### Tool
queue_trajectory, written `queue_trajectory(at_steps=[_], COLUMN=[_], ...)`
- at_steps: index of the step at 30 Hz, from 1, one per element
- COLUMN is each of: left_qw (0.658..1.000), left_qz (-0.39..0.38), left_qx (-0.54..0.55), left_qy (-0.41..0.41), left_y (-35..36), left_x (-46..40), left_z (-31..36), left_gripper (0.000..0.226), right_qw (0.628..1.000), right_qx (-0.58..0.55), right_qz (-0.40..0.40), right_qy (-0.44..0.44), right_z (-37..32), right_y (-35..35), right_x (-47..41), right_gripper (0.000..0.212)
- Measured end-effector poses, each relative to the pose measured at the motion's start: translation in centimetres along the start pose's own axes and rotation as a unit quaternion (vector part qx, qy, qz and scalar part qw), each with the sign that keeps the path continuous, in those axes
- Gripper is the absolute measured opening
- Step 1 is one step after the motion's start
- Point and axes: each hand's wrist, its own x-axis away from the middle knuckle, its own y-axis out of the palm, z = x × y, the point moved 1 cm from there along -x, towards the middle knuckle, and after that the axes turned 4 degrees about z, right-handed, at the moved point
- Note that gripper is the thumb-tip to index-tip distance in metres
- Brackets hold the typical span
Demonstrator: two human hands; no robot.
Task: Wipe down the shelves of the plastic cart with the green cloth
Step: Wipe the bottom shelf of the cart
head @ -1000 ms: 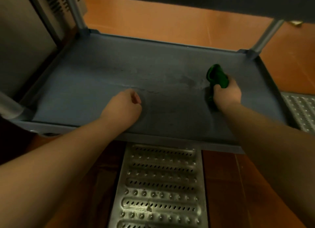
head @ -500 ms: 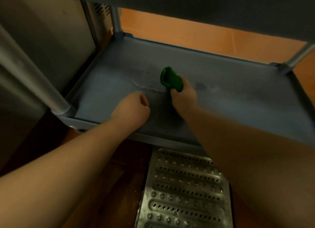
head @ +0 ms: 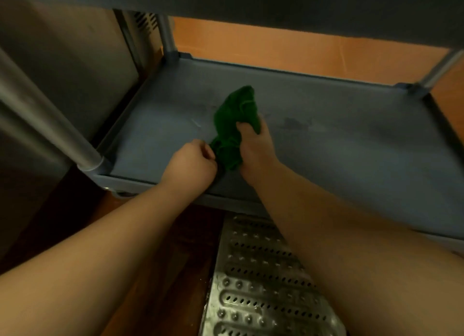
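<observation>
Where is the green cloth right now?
Head view: the green cloth lies bunched on the lower shelf, gripped by the right hand, beside the left hand.

The left hand (head: 192, 163) lies knuckles-up at the shelf's front edge; its fingertips are curled under and hidden, so contact with the green cloth (head: 232, 128) cannot be confirmed. The right hand (head: 256, 145) covers part of the cloth. Both forearms are cut off by the bottom picture edge. The shelf (head: 351, 140) is cut off at its right edge; the forearms hide part of its front rim. The floor grate (head: 263, 285) is cropped at the bottom.
</observation>
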Motion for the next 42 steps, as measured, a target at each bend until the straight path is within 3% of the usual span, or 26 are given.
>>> queue_trajectory(at_steps=[6,12,17,28,42], left_qw=[0.998,0.994,0.989,0.995,0.999], left_qz=[-0.049,-0.082,-0.106,-0.062,-0.028], left_qx=[-0.016,-0.046,-0.06,-0.007,-0.002], left_qy=[0.041,0.063,0.081,0.073,0.033], left_y=[5.6,9.9,11.8,11.3,4.6], left_x=[1.6,2.7,3.1,0.3,-1.4], left_z=[5.9,10.0,12.0,10.3,4.2], left_gripper=[0.011,0.013,0.014,0.013,0.012], right_qw=[0.992,0.954,0.893,0.831,0.831], right_qx=[-0.057,0.057,0.234,0.445,0.511], right_qz=[0.106,0.277,0.365,0.32,0.194], right_qy=[-0.025,-0.101,-0.12,-0.097,-0.107], right_z=[-6.5,-13.6,-16.1,-13.9,-9.8], right_y=[-15.7,-31.5,-37.7,-34.2,-19.7], right_x=[-1.3,-0.4,0.0,-4.6,-9.6], right_gripper=[0.036,0.027,0.049,0.051,0.049])
